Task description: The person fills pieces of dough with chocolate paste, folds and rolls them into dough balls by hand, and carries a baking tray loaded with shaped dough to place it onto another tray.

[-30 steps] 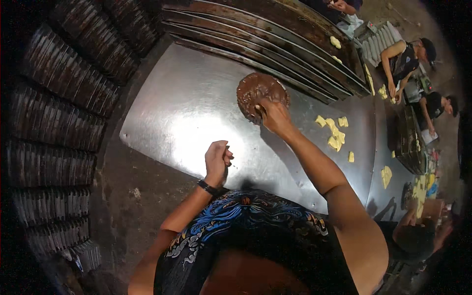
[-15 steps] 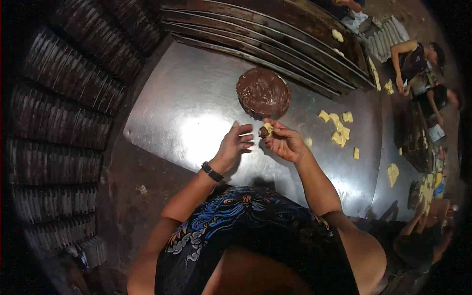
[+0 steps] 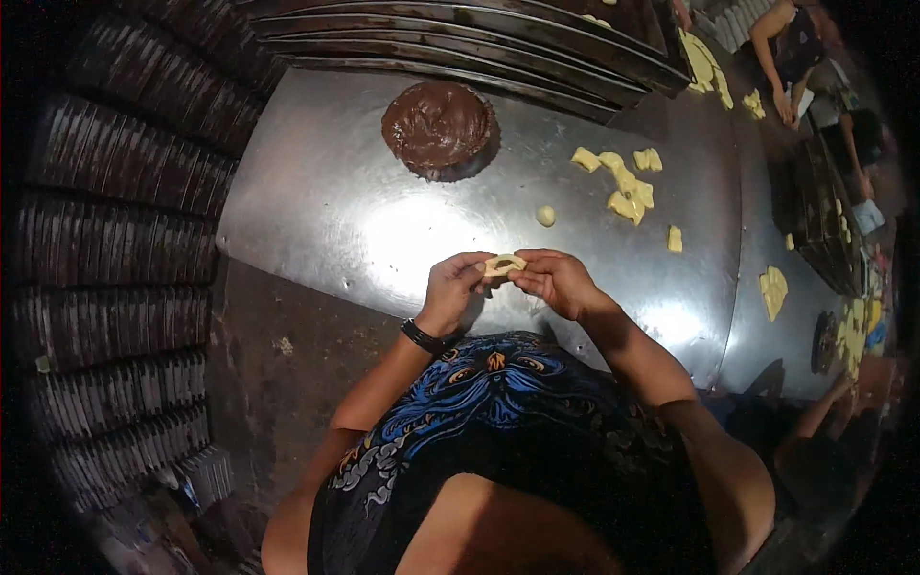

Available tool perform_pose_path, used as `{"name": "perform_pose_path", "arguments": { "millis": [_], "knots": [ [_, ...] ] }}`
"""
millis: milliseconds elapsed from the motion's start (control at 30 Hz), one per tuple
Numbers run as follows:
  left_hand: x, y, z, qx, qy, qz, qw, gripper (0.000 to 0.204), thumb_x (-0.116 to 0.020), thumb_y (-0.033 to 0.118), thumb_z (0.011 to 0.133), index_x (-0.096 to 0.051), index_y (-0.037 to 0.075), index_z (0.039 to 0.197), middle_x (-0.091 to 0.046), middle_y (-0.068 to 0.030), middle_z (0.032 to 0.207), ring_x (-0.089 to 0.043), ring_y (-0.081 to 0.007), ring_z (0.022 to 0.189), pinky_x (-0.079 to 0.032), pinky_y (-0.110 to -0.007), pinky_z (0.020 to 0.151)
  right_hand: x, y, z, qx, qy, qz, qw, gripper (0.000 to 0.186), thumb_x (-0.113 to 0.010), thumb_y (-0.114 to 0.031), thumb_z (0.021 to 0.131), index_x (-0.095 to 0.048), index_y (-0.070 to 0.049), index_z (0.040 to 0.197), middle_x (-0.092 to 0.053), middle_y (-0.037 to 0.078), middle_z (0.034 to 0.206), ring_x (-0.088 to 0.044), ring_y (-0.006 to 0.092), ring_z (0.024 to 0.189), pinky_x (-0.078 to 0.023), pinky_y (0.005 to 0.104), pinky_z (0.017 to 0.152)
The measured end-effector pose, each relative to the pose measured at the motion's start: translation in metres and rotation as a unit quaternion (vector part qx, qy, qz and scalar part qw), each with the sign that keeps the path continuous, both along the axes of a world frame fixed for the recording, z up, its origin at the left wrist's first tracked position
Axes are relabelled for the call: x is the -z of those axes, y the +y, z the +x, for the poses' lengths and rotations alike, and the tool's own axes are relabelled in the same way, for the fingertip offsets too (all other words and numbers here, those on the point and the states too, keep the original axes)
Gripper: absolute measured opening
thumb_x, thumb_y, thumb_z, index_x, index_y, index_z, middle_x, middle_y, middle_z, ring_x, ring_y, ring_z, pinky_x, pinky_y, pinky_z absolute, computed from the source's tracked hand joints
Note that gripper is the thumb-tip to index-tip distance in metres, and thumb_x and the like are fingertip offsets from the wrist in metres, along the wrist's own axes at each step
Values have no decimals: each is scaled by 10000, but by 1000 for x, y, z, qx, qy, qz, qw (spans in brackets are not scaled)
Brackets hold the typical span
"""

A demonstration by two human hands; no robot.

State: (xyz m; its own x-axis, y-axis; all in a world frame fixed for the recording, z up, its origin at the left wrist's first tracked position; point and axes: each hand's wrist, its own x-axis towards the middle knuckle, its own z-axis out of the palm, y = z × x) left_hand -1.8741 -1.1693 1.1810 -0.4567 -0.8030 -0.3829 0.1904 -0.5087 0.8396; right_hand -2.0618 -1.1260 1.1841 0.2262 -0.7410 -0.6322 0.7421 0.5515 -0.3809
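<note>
My left hand (image 3: 452, 292) and my right hand (image 3: 559, 283) pinch a small piece of pale yellow dough (image 3: 505, 259) between their fingertips, low over the steel table (image 3: 316, 163). Dark filling shows in the middle of the piece. Beyond them stands a round mass of glossy brown chocolate-like paste (image 3: 436, 126); whether a container is under it, I cannot tell. A small dough ball (image 3: 545, 216) lies nearer, a little to the right, and several irregular yellow dough pieces (image 3: 623, 187) are scattered farther right.
Stacked dark metal trays (image 3: 125, 240) line the left side. Long baking trays (image 3: 450, 34) stand along the back edge. Co-workers (image 3: 795, 43) work at the right, beside more dough (image 3: 771, 292) and dark trays (image 3: 815, 211).
My right hand has left the brown paste and moved toward me with the dough piece; my left hand has closed on that piece too. The view has shifted, so the table's contents appear higher and leftward.
</note>
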Motion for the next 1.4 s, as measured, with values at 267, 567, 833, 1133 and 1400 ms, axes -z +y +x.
{"name": "perform_pose_path", "arguments": {
  "millis": [267, 567, 833, 1133, 1400],
  "knots": [
    [-23, -6, -5, 37, -126, -371, 919, 240, -506, 29, 816, -584, -41, 1032, -537, -148, 1130, -578, -229, 935, -474, -280, 781, -29, -20, 16, -52, 659, -451, 599, 116, -579, -10, 726, -613, 2, 837, -610, 110, 840, -622, 199, 717, -505, 295, 614],
    [-26, -28, 1, 319, -19, -356, 878, 224, -570, 163, 822, -631, 8, 971, -412, -157, 1280, -509, -262, 1071, -436, -338, 881, 10, 38, 10, 75, 805, -295, 510, 151, -596, -26, 703, -590, 0, 852, -591, 135, 786, -605, 267, 714, -514, 312, 637],
    [30, -62, 35, 116, -99, -284, 946, 164, -512, -10, 814, -602, -56, 943, -478, -148, 1162, -554, -214, 968, -513, -262, 745, -7, 63, -17, -213, 793, -182, 541, 149, -583, -104, 693, -565, -31, 820, -592, 135, 827, -550, 325, 783, -447, 432, 723],
    [37, -29, 78, -31, -311, -389, 867, 197, -564, 115, 805, -626, -25, 929, -454, -154, 1201, -474, -284, 1097, -429, -355, 876, 58, 61, -38, -190, 741, -466, 444, 212, -529, -76, 702, -549, -32, 908, -525, 90, 887, -478, 273, 850, -385, 395, 780],
    [50, 13, 80, -149, -342, -390, 842, 190, -566, 46, 779, -613, -19, 950, -430, -150, 1214, -459, -272, 1096, -432, -334, 864, 52, 24, -51, -50, 815, -336, 469, 103, -557, -98, 750, -510, -41, 822, -488, 119, 838, -460, 314, 785, -373, 409, 711]
  ]
}}
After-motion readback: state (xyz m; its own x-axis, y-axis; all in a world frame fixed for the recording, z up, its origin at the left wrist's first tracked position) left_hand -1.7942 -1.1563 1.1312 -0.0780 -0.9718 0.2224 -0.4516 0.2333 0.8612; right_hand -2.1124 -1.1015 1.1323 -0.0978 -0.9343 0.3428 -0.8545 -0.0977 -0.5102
